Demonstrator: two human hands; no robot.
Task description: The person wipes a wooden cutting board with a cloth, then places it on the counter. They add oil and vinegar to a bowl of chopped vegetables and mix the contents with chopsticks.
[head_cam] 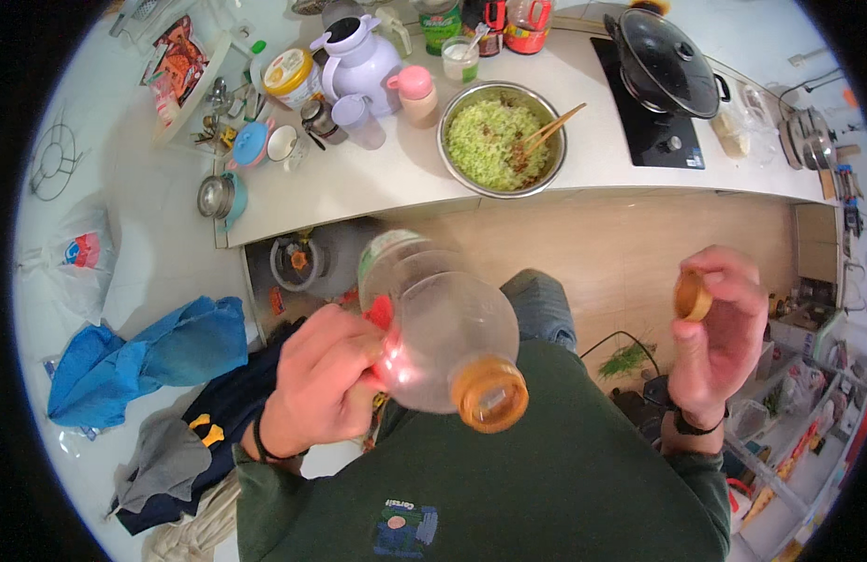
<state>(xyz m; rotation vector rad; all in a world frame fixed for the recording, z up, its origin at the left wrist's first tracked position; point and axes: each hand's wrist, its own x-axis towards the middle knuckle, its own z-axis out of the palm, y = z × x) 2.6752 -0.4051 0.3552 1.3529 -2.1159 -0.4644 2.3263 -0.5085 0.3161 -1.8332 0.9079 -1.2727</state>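
My left hand point(331, 386) grips the red handle of a large clear plastic bottle point(454, 323), tilted with its uncapped mouth towards me. A golden-brown collar point(489, 395) rings that mouth. Away to the right, my right hand point(721, 323) pinches a matching golden-brown screw cap point(692, 295) between thumb and fingers. Beyond the bottle, on the counter, stands a steel bowl point(444, 151) of finely chopped pale-green vegetable point(486, 137) with some brown filling. A pair of wooden chopsticks point(556, 126) leans in it.
A lidded black wok point(668, 63) sits on the black cooktop point(661, 140). Left of the bowl are a pink-lidded bottle point(416, 95), a lilac thermos jug point(366, 67) and cups point(287, 146). A white jar with a spoon point(460, 60) stands behind. Shelving point(791, 478) is at lower right.
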